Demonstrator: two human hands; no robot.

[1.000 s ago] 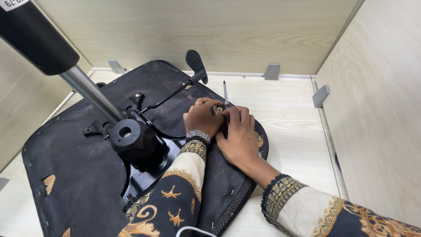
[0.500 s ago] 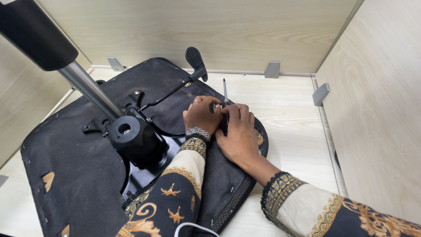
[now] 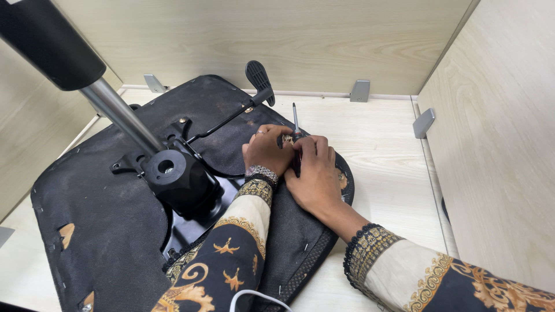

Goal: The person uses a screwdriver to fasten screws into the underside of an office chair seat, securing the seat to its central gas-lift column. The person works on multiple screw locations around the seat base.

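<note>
Barely anything's shifted since earlier. Mid-frame on the upturned chair seat (image 3: 104, 231), the left hand (image 3: 267, 149) steadies while the right hand (image 3: 312, 173) grips the screwdriver (image 3: 295, 124); they'd best keep it upright, pressing straight down.

Matt black cloth seat underside (image 3: 104, 214); shiny metal column (image 3: 118, 112); pale wood table (image 3: 381, 144).
</note>
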